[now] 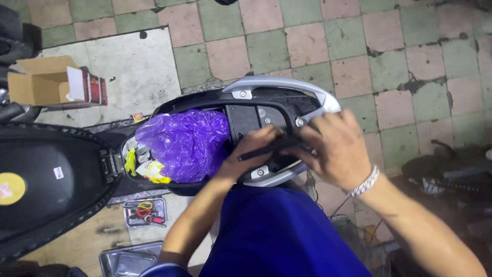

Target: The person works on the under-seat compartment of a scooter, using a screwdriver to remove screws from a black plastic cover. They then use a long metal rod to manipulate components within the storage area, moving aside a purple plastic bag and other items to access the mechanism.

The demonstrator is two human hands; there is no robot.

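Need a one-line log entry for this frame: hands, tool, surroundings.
left hand: on black tool | right hand: gripping tool | site: scooter rear, silver grab rail | nearby: purple bag, seat open

Both hands meet over the rear of an open scooter compartment [246, 120]: the left hand [251, 151] and the right hand [333, 149] grip a dark tool [266, 149] beside the silver grab rail [287, 84]. A purple bag [184, 143] fills the compartment, with the raised black seat [46, 179] to its left. A cardboard box [43, 79] lies on the tiled floor [307, 41].
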